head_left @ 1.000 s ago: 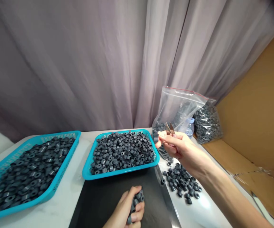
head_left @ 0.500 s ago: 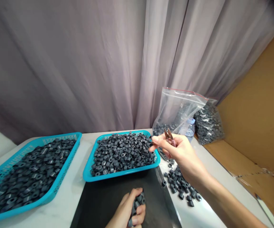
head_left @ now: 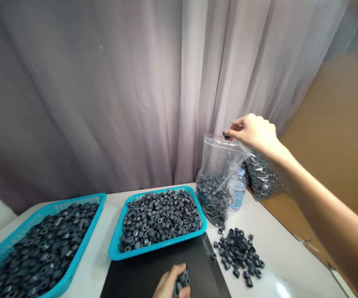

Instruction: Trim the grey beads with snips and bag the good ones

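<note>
My right hand (head_left: 255, 130) is raised over the mouth of a clear zip bag (head_left: 225, 155). Its thumb and fingers pinch a small dark cylindrical ring (head_left: 226, 135). A thin tip of the snips (head_left: 235, 123) shows by the fingers; the rest is hidden by the hand. In the lower part of the bag lies a heap of similar dark rings (head_left: 213, 194). My left hand (head_left: 169, 284) is closed around several dark grey rings (head_left: 182, 279) above a black mat (head_left: 197, 265), partly cut off by the bottom edge.
A blue basket (head_left: 157, 246) full of rings sits at the mat's far end, and another blue basket (head_left: 82, 252) stands left. Loose rings (head_left: 239, 252) lie right of the mat. A water bottle (head_left: 238, 190), a full bag (head_left: 264, 178) and cardboard (head_left: 330, 107) are farther right.
My right hand has risen from beside the middle basket to above the zip bag, with a ring in its fingers. My left hand stays low over the mat. The view has tilted up.
</note>
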Demonstrator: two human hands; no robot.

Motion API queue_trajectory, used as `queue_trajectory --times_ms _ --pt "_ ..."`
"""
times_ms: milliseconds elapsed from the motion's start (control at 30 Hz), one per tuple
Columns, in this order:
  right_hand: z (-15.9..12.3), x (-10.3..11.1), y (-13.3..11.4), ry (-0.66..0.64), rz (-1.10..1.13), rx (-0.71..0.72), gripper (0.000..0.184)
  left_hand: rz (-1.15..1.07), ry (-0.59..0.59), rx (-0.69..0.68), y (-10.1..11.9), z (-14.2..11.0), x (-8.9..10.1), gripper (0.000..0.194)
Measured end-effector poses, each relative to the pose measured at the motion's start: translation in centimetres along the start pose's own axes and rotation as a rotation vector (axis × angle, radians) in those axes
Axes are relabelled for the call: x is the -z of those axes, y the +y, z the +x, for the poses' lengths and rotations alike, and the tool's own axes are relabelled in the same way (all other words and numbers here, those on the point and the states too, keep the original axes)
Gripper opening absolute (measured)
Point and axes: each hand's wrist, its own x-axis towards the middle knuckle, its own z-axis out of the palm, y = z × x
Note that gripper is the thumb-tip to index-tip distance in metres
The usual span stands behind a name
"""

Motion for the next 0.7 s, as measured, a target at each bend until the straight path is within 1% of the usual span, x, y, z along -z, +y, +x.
queue_trajectory --times_ms 33,67,100,133,167,233,267,300,333,367,400,433,467,500,533,567,633,700 --pt "1.2 -0.1 0.4 -0.099 -0.035 -0.005 0.026 0.002 -0.014 0.004 0.2 -0.3 -0.1 0.047" --pt "1.8 -0.3 0.7 -0.117 -0.043 0.002 0.026 -0.002 -0.021 0.014 0.4 -0.8 -0.3 0.047" --pt "1.8 -0.4 0.8 -0.070 -0.036 0.012 0.026 -0.010 -0.020 0.028 0.6 -1.3 -0.5 0.047" --pt "1.1 -0.6 0.8 0.019 -0.023 0.019 0.026 -0.025 -0.010 0.040 0.8 -1.8 -0.8 0.047" --pt "-0.1 -0.7 0.6 0.126 0.000 0.027 0.026 -0.047 0.005 0.039 1.0 -2.3 -1.2 0.047" --pt "-4.4 -1.2 -0.4 0.260 0.066 0.050 0.032 -0.104 0.038 -0.012 1.4 -3.3 -1.9 0.044" --pt "-7.2 -1.6 -1.1 0.324 0.203 0.131 0.031 -0.133 0.054 -0.044 1.6 -3.8 -2.2 0.043" --pt "-10.4 -2.2 -2.0 0.302 0.362 0.240 0.030 -0.155 0.061 -0.065 1.8 -4.2 -2.5 0.043" --pt "-13.7 -3.0 -2.9 0.192 0.512 0.367 0.029 -0.173 0.068 -0.087 1.9 -4.6 -2.7 0.044" --pt "-16.9 -3.9 -3.7 0.021 0.629 0.474 0.024 -0.188 0.077 -0.116 2.0 -4.9 -2.9 0.046" --pt "-20.0 -4.8 -4.5 -0.161 0.678 0.579 0.017 -0.200 0.093 -0.144 2.1 -5.3 -3.0 0.047" --pt "-22.7 -5.8 -5.1 -0.300 0.683 0.648 0.016 -0.207 0.120 -0.169 2.2 -5.6 -3.1 0.047" --pt "-24.9 -6.7 -5.5 -0.375 0.689 0.671 0.021 -0.208 0.156 -0.185 2.3 -5.8 -3.3 0.046" --pt "-26.6 -7.5 -5.8 -0.419 0.697 0.670 0.025 -0.204 0.198 -0.187 2.4 -6.0 -3.4 0.042" --pt "-27.8 -8.1 -5.9 -0.452 0.702 0.680 0.024 -0.199 0.241 -0.181 2.5 -6.2 -3.5 0.038" --pt "-28.5 -8.6 -5.9 -0.472 0.709 0.680 0.019 -0.195 0.275 -0.177 2.6 -6.2 -3.6 0.032" --pt "-28.9 -9.1 -5.7 -0.523 0.743 0.663 0.008 -0.193 0.321 -0.191 2.9 -6.3 -3.7 0.024" --pt "-28.6 -9.2 -5.7 -0.581 0.814 0.596 0.013 -0.196 0.328 -0.208 3.2 -6.2 -3.7 0.019"
